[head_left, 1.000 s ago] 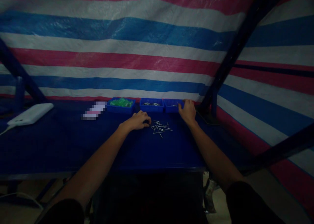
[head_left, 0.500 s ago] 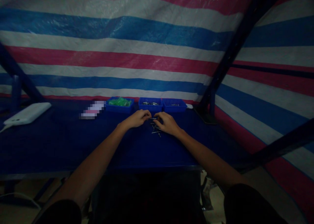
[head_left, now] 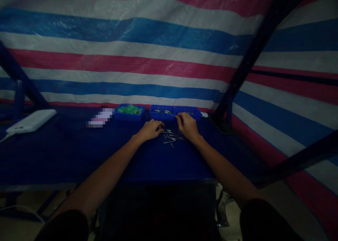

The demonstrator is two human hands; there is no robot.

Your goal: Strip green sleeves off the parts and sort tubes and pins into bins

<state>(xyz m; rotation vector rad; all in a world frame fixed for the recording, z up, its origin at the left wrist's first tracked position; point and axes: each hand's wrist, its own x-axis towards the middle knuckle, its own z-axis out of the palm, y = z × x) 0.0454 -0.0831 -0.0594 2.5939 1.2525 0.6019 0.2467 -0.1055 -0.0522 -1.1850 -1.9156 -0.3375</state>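
My right hand (head_left: 188, 125) pinches a thin metal pin (head_left: 172, 115) between thumb and fingertips. The pin points left, in front of the middle blue bin (head_left: 162, 117) as I see it, while the hand overlaps the front of the right blue bin (head_left: 195, 116). Several slim metal pins (head_left: 171, 138) lie in a loose, crossing pile on the dark blue table, between and below my hands. At the pile's left edge my left hand (head_left: 151, 129) rests with its fingers curled and closed. What it may hold at the fingertips is too small to make out.
Small metal parts lie in the middle and right bins. A third blue bin (head_left: 129, 117) on the left holds green pieces. Left of it are a blurred pinkish card (head_left: 101, 118) and a white device (head_left: 31, 121) with a cable. Dark blue frame posts (head_left: 229, 96) flank the table (head_left: 66, 156).
My right hand has moved up and right, away from my left hand, carrying a pin toward the bins. More of the pin pile now shows. My left hand has shifted slightly right.
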